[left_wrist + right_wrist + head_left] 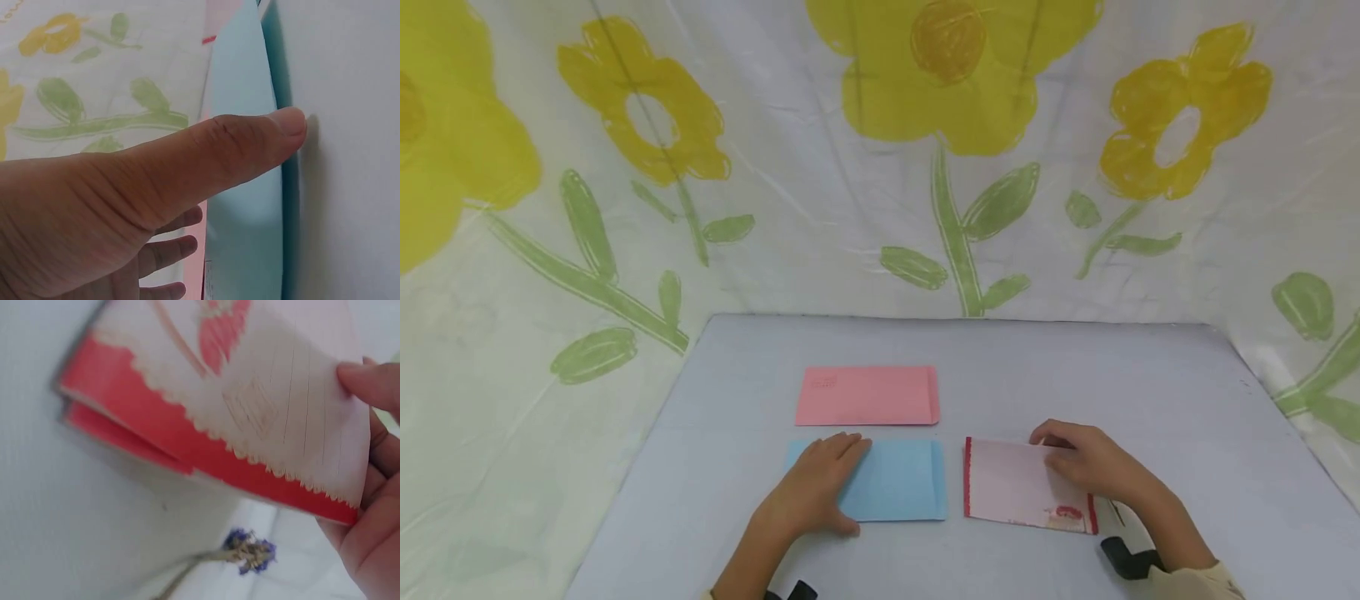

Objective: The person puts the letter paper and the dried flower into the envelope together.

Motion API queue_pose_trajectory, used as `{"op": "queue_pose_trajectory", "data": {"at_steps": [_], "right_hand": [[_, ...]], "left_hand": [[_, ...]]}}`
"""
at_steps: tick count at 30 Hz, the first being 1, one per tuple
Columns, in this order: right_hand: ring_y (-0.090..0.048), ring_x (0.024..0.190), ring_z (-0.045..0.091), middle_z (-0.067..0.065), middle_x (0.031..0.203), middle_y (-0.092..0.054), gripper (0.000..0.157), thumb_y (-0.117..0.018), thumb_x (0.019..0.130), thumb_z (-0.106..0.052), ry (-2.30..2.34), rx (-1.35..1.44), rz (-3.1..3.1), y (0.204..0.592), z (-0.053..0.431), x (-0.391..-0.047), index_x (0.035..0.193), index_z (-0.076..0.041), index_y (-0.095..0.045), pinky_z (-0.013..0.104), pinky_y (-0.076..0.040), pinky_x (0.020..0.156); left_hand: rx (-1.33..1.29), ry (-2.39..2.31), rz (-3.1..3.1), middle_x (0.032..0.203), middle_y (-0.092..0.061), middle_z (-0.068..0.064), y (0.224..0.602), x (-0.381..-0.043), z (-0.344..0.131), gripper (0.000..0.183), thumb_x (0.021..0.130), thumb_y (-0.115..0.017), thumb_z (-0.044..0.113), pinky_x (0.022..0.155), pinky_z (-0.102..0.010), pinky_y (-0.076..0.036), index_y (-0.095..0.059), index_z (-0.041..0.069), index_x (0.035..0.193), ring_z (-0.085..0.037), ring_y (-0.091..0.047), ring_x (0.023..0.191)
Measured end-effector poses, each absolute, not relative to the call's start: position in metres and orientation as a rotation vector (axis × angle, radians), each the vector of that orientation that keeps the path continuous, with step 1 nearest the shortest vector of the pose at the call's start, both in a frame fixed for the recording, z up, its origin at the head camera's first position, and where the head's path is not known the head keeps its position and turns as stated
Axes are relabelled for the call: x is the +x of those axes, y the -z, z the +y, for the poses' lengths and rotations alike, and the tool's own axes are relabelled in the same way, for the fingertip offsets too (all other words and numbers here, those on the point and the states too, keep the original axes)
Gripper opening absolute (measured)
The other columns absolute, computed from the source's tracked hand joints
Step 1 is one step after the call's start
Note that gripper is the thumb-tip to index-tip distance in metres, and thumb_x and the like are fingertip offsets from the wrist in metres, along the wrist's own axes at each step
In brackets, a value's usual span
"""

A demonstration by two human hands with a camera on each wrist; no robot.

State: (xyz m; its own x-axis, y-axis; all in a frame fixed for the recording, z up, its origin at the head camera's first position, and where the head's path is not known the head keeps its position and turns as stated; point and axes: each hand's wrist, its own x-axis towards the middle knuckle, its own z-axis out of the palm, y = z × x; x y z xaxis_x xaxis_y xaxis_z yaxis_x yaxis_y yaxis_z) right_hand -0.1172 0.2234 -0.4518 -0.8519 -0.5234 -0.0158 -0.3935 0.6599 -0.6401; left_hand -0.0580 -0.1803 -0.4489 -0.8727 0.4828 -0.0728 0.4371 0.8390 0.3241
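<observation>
1. The left hand (pixel 816 492) lies over the left part of the blue envelope (pixel 898 483), its grip spread wide: thumb toward the near edge, fingers toward the far edge.
2. In the left wrist view, that thumb (pixel 219 153) is straight and crosses the blue envelope's near edge, its tip reaching past it; the other fingers (pixel 169 253) show beyond, extended and slightly parted. How firmly they press cannot be told.
3. The right hand (pixel 1086 467) has its grip closed in a pinch on the red-edged paper (pixel 1003 479), at the far edge, right of its middle as seen from the head.
4. In the right wrist view, the thumb (pixel 372 384) lies on the printed face, with fingers behind the paper; two red layers, slightly parted, show along one edge.
5. The red-edged paper sits right of the blue envelope, with a narrow gap between them; a red print marks its near right corner.
6. The pink envelope (pixel 865 396) lies on the bench (pixel 1060 367) just beyond the blue one, apart from both hands.
7. A dried sprig with a purple head (pixel 249 551) lies beside the red-edged paper, near the right wrist.
</observation>
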Motion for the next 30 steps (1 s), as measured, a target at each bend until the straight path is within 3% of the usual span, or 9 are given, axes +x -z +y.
{"op": "queue_pose_trajectory", "data": {"at_steps": [6, 14, 24, 30], "right_hand": [[-0.057, 0.088, 0.012, -0.007, 0.101, -0.060, 0.026, -0.062, 0.084, -0.004, 1.084, -0.762, 2.621, 0.445, 0.231, -0.117, 0.102, -0.022, -0.060, 0.027, -0.050, 0.074], [-0.057, 0.085, 0.020, 0.005, 0.100, -0.060, 0.022, -0.058, 0.084, 0.003, 1.219, -0.787, 2.517, 0.425, 0.228, -0.112, 0.104, -0.008, -0.059, 0.027, -0.050, 0.072], [-0.057, 0.088, 0.019, 0.002, 0.102, -0.059, 0.023, -0.059, 0.086, -0.004, 1.405, -0.779, 2.400, 0.454, 0.226, -0.119, 0.108, -0.011, -0.057, 0.024, -0.049, 0.075], [-0.055, 0.082, 0.021, 0.007, 0.097, -0.060, 0.022, -0.058, 0.086, -0.001, 1.387, -0.795, 2.387, 0.441, 0.211, -0.113, 0.107, -0.006, -0.058, 0.026, -0.049, 0.071]], "left_hand": [[0.644, -0.457, 2.852, 0.141, -0.033, -0.012, 0.446, -0.062, -0.185, 0.110, 0.048, -0.084, 0.048, 0.103, -0.052, -0.020, -0.035, 0.008, 0.138, -0.029, -0.026, 0.130], [0.597, -0.475, 2.828, 0.138, -0.038, -0.010, 0.449, -0.064, -0.187, 0.108, 0.048, -0.084, 0.047, 0.103, -0.052, -0.020, -0.036, 0.009, 0.137, -0.029, -0.029, 0.128], [0.607, -0.488, 2.846, 0.134, -0.041, -0.008, 0.448, -0.062, -0.185, 0.106, 0.049, -0.085, 0.045, 0.103, -0.051, -0.022, -0.037, 0.010, 0.137, -0.026, -0.032, 0.126], [0.610, -0.496, 2.850, 0.134, -0.042, -0.007, 0.445, -0.060, -0.183, 0.105, 0.049, -0.085, 0.044, 0.103, -0.050, -0.023, -0.037, 0.010, 0.137, -0.025, -0.032, 0.126]]}}
